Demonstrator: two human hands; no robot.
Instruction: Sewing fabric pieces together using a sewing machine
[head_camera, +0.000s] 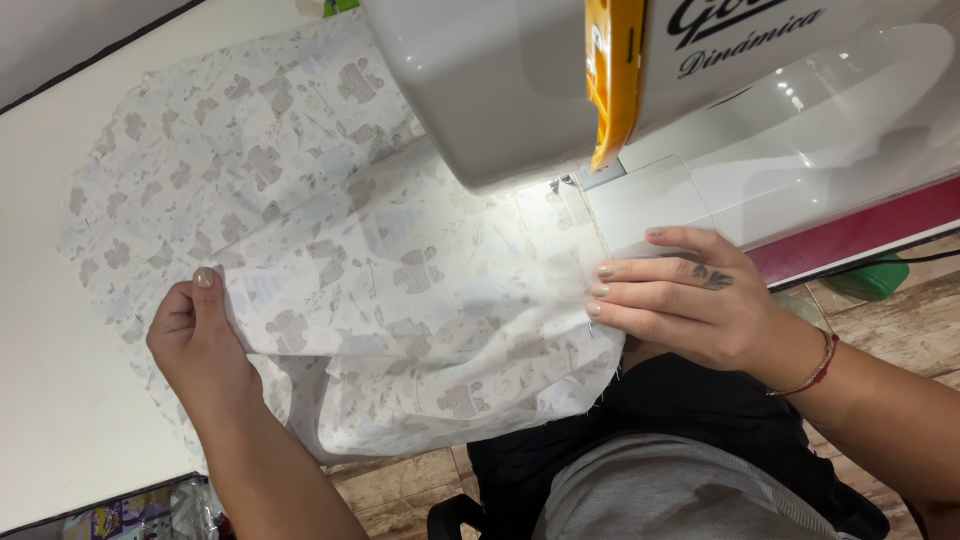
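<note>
Two hands, left hand (200, 345) and right hand (680, 295), on patterned fabric (350, 260) beside sewing machine (620, 90).

My left hand (200, 345) pinches the printed fabric (330, 250) at eight o'clock; my right hand (680, 295) presses it flat by the white sewing machine (700, 110) at three o'clock.

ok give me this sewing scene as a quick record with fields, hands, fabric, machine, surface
left hand: grips a fold of the fabric at its left side, thumb on top
right hand: lies flat on the fabric's right edge, fingertips by the seam line, beside the machine
fabric: white printed cloth with pale grey and blue motifs, spread and bunched, running under the machine's head
sewing machine: white, lamp lit over the needle area
yellow tape: hangs over the machine's front
table: white, dark edge
wrist: red bracelet on the right
</note>
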